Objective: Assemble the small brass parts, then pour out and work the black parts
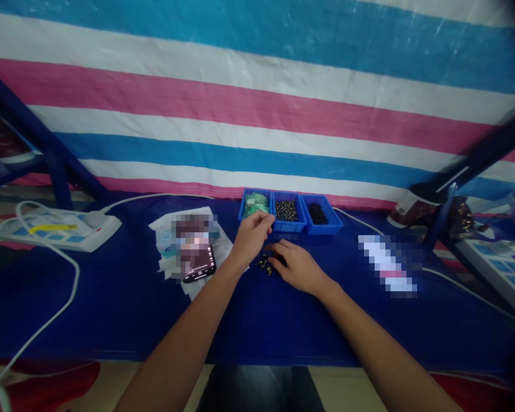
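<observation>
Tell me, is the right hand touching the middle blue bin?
Apart: the head view shows blue table cover between the right hand and the middle blue bin.

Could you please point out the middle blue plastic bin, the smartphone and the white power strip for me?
Middle blue plastic bin (289, 226): head view, on its front wall.
Smartphone (199, 265): head view, on its dark screen.
White power strip (68, 234): head view, on its top face.

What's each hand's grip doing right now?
Left hand: pinched closed by the blue plastic bin; cannot tell if it holds anything.
Right hand: curled over small dark metal parts; cannot tell if it holds any.
</observation>
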A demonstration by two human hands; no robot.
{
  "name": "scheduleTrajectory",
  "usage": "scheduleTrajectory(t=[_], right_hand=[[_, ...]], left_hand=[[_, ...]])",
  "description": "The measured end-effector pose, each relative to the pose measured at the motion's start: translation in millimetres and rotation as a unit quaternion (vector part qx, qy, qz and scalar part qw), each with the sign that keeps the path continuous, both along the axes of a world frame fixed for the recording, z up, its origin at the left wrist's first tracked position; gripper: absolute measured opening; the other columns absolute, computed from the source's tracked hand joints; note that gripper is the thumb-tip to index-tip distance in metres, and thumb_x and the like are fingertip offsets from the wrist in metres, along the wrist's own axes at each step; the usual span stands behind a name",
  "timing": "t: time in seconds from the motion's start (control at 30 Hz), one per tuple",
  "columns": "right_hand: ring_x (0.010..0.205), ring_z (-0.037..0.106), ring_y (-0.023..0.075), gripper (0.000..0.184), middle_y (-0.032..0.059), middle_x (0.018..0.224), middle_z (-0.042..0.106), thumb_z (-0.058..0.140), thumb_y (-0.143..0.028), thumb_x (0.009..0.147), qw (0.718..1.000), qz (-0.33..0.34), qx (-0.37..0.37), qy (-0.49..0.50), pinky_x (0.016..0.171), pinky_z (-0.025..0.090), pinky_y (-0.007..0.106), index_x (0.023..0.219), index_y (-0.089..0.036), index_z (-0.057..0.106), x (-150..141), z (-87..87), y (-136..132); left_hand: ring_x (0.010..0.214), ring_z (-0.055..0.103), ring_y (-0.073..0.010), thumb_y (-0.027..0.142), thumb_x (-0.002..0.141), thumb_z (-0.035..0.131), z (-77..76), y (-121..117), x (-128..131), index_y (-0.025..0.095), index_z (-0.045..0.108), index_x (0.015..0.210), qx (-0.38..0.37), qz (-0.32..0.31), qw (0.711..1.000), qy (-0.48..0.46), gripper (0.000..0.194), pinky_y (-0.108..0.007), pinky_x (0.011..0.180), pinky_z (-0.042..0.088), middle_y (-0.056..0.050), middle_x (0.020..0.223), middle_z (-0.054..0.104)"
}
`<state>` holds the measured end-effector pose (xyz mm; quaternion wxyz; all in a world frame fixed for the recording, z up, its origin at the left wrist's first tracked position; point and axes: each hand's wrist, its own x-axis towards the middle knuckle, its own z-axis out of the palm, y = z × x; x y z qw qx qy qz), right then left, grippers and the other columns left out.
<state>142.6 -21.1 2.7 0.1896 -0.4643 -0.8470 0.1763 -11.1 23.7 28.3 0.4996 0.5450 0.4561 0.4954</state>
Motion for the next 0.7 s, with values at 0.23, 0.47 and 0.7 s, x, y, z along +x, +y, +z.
scheduleTrajectory(t=[0.23,0.47,0.7], right_hand=[[0.092,0.063,0.017,0.026,0.0055,0.108,0.06,0.047,-0.023,0.097,1.0,0.02,0.004,-0.014,0.084,0.047,0.03,0.113,-0.024,0.067,1,-4.2,1],[0.096,0.063,0.0183,0.021,0.0058,0.104,0.065,0.052,-0.019,0.094,0.998,0.012,-0.003,0.061,0.086,0.048,0.031,0.103,-0.022,0.07,7,-3.5,8],[0.068,0.061,0.0165,0.021,0.0046,0.088,0.072,0.068,-0.033,0.083,0.955,-0.131,-0.011,0.265,0.066,0.047,0.029,0.099,-0.02,0.073,20,10.1,15]], left_hand=[[0.055,0.046,-0.009,0.038,0.086,0.058,0.2,-1,1,0.017,0.058,0.072,0.003,-0.016,1.0,0.015,0.025,-0.022,0.051,0.035,0.002,0.065,0.052],[0.054,0.046,-0.0092,0.037,0.086,0.058,0.5,-1,2,0.017,0.058,0.072,0.006,-0.007,1.0,0.028,0.025,-0.023,0.052,0.035,0.002,0.065,0.053],[0.059,0.05,-0.0118,0.042,0.087,0.057,-5.6,0,1,0.018,0.062,0.08,0.024,0.011,0.995,0.094,0.025,-0.024,0.055,0.037,0.0,0.068,0.057]])
